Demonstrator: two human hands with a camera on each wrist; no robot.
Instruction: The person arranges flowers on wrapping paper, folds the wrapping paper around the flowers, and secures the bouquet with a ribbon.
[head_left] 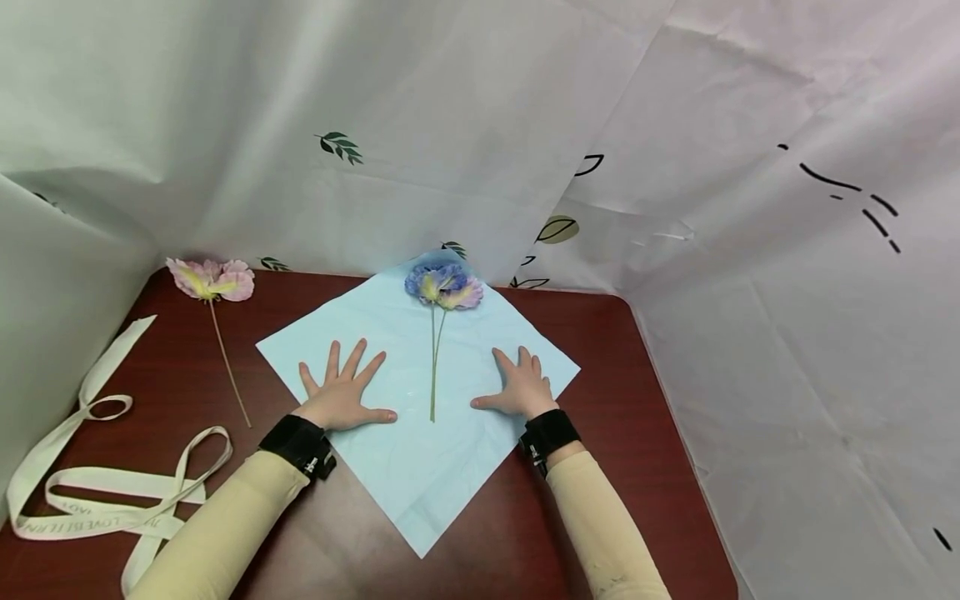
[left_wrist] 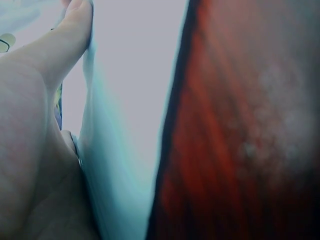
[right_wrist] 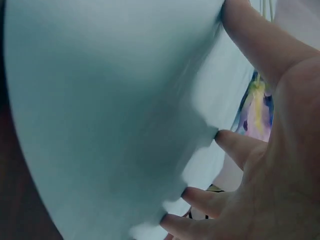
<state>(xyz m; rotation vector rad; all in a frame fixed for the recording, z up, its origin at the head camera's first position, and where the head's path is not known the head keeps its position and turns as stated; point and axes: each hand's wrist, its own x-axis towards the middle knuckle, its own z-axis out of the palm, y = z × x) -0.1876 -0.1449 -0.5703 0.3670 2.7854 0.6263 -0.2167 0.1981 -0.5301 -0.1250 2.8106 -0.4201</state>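
Observation:
A light blue sheet of wrapping paper (head_left: 408,475) lies on the table with one corner toward me. Two artificial flowers rest on it, a blue one (head_left: 433,282) and a pink-and-yellow one (head_left: 468,295), their stems side by side. My left hand (head_left: 341,398) is spread on the left part of the paper, fingers straight. On the right part, my right hand (head_left: 521,390) touches the paper with spread fingers; in the right wrist view its fingertips (right_wrist: 227,137) meet the sheet. Neither hand holds anything.
Another pink flower (head_left: 213,281) with a long stem lies at the back left of the dark red table (head_left: 615,500). A white printed ribbon (head_left: 97,482) lies in loops at the left, partly behind the left sleeve. Patterned white cloth (head_left: 450,108) rises behind the table.

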